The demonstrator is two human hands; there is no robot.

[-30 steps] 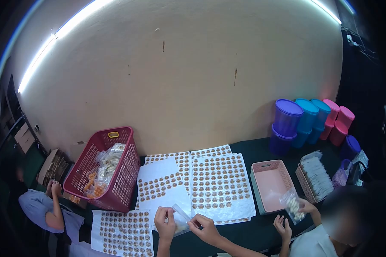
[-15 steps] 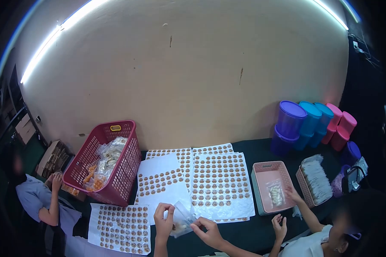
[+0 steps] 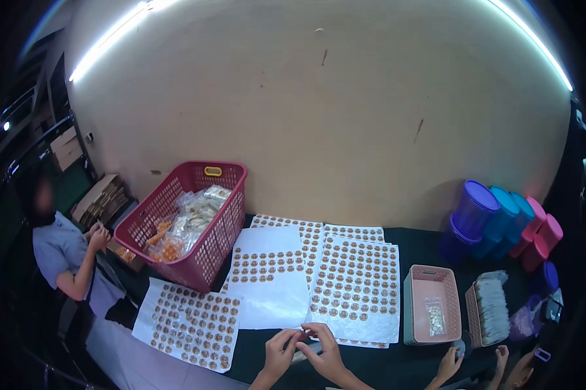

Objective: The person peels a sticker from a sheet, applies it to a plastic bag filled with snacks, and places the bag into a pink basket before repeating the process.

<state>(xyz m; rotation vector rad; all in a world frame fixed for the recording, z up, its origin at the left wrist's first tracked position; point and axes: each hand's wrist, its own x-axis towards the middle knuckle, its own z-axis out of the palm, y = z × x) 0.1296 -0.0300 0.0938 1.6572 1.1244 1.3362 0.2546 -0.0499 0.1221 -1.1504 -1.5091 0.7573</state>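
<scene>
A red basket [image 3: 195, 227] of filled bags stood at the desk's [image 3: 397, 364] left end. A pink tray [image 3: 433, 312] held one small packet [image 3: 435, 316]. Purple, blue and pink tubs [image 3: 501, 218] were stacked by the wall. A seated person [image 3: 62, 253] was left.

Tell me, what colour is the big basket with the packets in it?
The laundry-style basket is dark pink-red, seen in the head view.

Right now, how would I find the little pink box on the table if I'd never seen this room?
Start at the big red basket by the wall and go right, across the white sticker sheets. Just past them stands the pink box, with one small clear bag inside. Its neighbour, the tray to the right, is packed with white packets instead.
</scene>
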